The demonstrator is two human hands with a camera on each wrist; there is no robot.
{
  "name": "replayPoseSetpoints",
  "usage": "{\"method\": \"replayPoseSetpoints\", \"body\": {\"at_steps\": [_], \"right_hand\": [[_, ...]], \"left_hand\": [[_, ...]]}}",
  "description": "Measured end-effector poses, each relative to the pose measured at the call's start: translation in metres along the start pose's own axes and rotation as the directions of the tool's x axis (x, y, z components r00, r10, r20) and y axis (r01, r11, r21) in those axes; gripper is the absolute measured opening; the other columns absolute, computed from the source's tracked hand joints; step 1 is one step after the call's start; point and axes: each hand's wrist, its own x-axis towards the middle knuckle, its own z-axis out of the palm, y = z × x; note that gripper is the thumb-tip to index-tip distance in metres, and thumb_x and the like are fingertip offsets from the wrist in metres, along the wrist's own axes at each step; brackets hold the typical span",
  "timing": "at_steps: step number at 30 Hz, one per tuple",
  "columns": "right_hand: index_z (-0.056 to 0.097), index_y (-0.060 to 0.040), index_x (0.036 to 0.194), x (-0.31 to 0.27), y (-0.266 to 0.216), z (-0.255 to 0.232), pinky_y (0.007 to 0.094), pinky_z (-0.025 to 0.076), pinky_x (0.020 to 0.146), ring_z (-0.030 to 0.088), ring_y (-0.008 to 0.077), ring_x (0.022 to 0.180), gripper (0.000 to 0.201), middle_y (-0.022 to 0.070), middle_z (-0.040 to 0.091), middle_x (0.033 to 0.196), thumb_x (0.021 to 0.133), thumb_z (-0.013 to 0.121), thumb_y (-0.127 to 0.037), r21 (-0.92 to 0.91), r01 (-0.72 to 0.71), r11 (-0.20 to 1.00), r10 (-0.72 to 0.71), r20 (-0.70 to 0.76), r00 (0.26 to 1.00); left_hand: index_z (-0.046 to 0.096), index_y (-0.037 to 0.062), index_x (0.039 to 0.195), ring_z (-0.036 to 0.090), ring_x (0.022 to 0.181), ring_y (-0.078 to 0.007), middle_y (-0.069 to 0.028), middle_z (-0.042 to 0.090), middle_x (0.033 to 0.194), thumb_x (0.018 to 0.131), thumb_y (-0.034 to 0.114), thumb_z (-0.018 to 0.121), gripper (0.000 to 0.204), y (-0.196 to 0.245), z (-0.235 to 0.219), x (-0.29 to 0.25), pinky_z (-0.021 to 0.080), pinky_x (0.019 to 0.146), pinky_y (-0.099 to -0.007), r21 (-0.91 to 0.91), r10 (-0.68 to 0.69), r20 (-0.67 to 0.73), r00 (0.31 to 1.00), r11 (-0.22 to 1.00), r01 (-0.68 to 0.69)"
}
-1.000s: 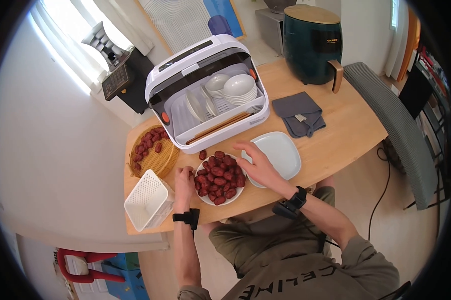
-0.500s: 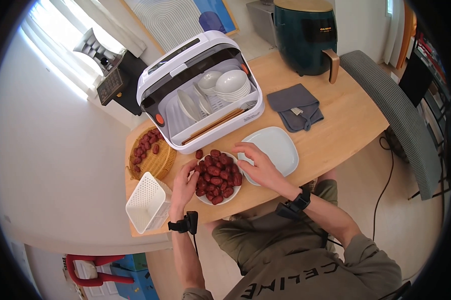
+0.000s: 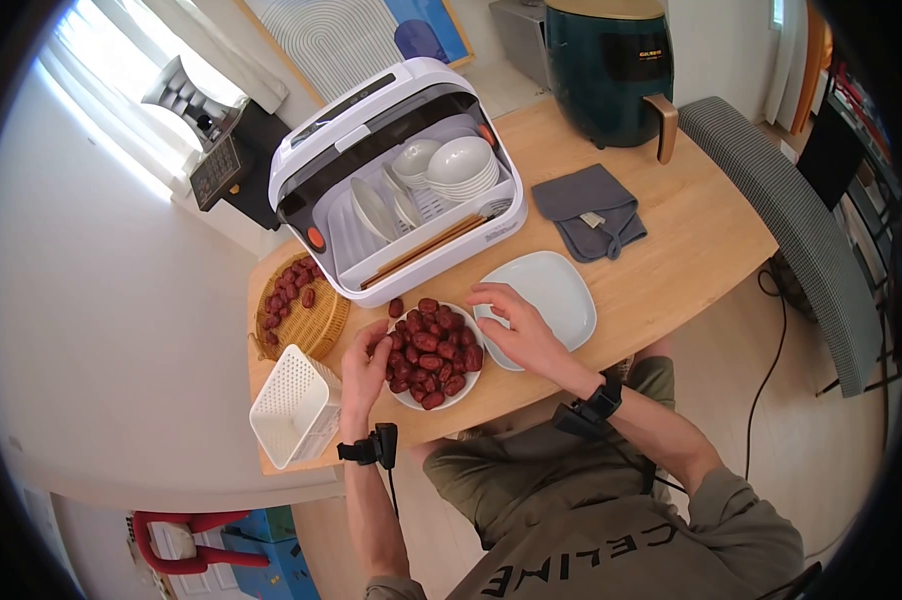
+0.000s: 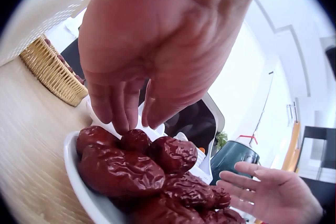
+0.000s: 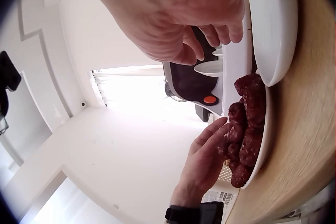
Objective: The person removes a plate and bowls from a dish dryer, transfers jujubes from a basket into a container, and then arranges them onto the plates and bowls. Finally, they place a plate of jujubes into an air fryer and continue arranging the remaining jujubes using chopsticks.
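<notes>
A heap of wrinkled dark-red dried jujubes [image 3: 429,345] fills a round white dish [image 4: 79,182] near the table's front edge. At the heap's left side is my left hand [image 3: 366,365], its fingertips pointing down right at the top of one jujube [image 4: 135,141]. The thumb stands a little apart from those fingers. My right hand [image 3: 519,325] hovers on the other side, fingers spread and loosely bent with nothing between them. It overlaps the near left part of a pale square plate [image 3: 561,295]. One loose jujube [image 3: 395,307] lies behind the dish.
At left are a woven basket [image 3: 316,330] with several jujubes and a white perforated bin [image 3: 291,415]. Behind stands a white dish cabinet [image 3: 441,265] holding bowls, plates and chopsticks. A folded grey cloth [image 3: 591,210] and a green air fryer [image 3: 611,80] occupy the right side.
My left hand has moved from the dish's left rim up and over the edge of the heap, its fingers extending. The right hand stays nearly still. The head view has shifted slightly.
</notes>
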Motion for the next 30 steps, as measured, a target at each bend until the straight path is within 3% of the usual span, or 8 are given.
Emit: {"method": "replayPoseSetpoints", "body": {"at_steps": [1,11,13,21,24,27,29,30], "right_hand": [[0.058,-0.006,0.116,0.0,0.002,0.001,0.0339,0.048,0.08,0.055,0.0286,0.114,0.028,0.0135,0.052,0.131,0.089,0.055,-0.013,-0.012,0.038,0.999,-0.038,-0.026,0.999],[0.058,-0.006,0.116,0.0,0.002,0.002,0.0349,0.047,0.082,0.054,0.029,0.115,0.028,0.014,0.052,0.131,0.089,0.055,-0.013,-0.011,0.032,0.999,-0.032,-0.02,0.999],[0.058,-0.007,0.121,0.0,-0.002,0.0,0.0384,0.043,0.102,0.048,0.0284,0.127,0.033,0.0145,0.049,0.136,0.088,0.054,-0.006,0.008,-0.038,0.999,0.038,0.027,0.999],[0.059,-0.0069,0.12,0.001,-0.003,0.0,0.0376,0.042,0.102,0.048,0.0271,0.127,0.032,0.0139,0.049,0.136,0.088,0.054,-0.006,0.011,-0.045,0.999,0.045,0.029,0.999],[0.059,-0.0058,0.118,0.002,0.002,0.003,0.0365,0.045,0.093,0.051,0.0283,0.121,0.03,0.0142,0.05,0.134,0.088,0.054,-0.009,0.008,-0.01,1.0,0.01,0.003,1.0],[0.058,-0.005,0.116,0.001,0.004,0.004,0.0353,0.047,0.084,0.054,0.0296,0.115,0.029,0.0145,0.052,0.131,0.088,0.054,-0.012,-0.001,0.026,1.0,-0.026,-0.017,1.0],[0.059,-0.0051,0.116,0.001,0.003,0.003,0.0351,0.047,0.083,0.054,0.0294,0.115,0.029,0.0144,0.052,0.13,0.088,0.054,-0.012,-0.003,0.027,1.0,-0.027,-0.02,0.999],[0.059,-0.0055,0.116,0.001,0.003,0.002,0.0349,0.047,0.083,0.054,0.0291,0.115,0.029,0.0143,0.052,0.13,0.088,0.054,-0.012,-0.001,0.028,1.0,-0.028,-0.021,0.999]], "left_hand": [[0.062,-0.002,0.118,0.065,0.092,-0.0211,-0.0131,0.066,0.102,0.091,0.008,0.059,0.028,0.0,0.0,0.0,0.051,0.081,-0.0315,0.032,-0.003,0.009,1.0,0.999,0.003],[0.067,-0.0009,0.107,0.065,0.084,-0.0254,-0.0152,0.064,0.092,0.089,0.019,0.065,0.026,0.014,0.005,0.002,0.05,0.076,-0.0336,0.231,-0.048,-0.031,0.998,0.972,0.054],[0.067,-0.001,0.106,0.065,0.085,-0.0263,-0.0158,0.064,0.092,0.09,0.019,0.063,0.026,0.007,0.006,0.004,0.05,0.076,-0.034,0.208,-0.021,-0.049,0.999,0.978,0.03],[0.067,-0.001,0.106,0.064,0.086,-0.0298,-0.0176,0.064,0.094,0.093,0.017,0.058,0.024,-0.002,-0.003,0.007,0.049,0.076,-0.036,0.231,0.045,-0.056,0.997,0.973,-0.031],[0.065,-0.0018,0.11,0.065,0.089,-0.0243,-0.0165,0.064,0.104,0.094,0.013,0.057,0.024,0.005,-0.007,0.02,0.051,0.078,-0.0329,0.314,0.135,-0.037,0.99,0.942,-0.116],[0.065,-0.0014,0.111,0.064,0.097,-0.0305,-0.02,0.062,0.111,0.092,0.009,0.056,0.023,0.006,-0.008,0.036,0.051,0.083,-0.0359,0.396,0.143,0.025,0.989,0.907,-0.141],[0.064,0.0001,0.112,0.063,0.098,-0.0385,-0.0225,0.062,0.112,0.091,0.011,0.055,0.025,0.0,-0.006,0.048,0.05,0.084,-0.042,0.416,0.304,0.166,0.938,0.841,-0.347],[0.064,0.0001,0.112,0.063,0.098,-0.0385,-0.0225,0.062,0.112,0.091,0.011,0.055,0.025,-0.003,-0.005,0.051,0.05,0.084,-0.042,0.416,0.307,0.169,0.937,0.839,-0.35]]}}
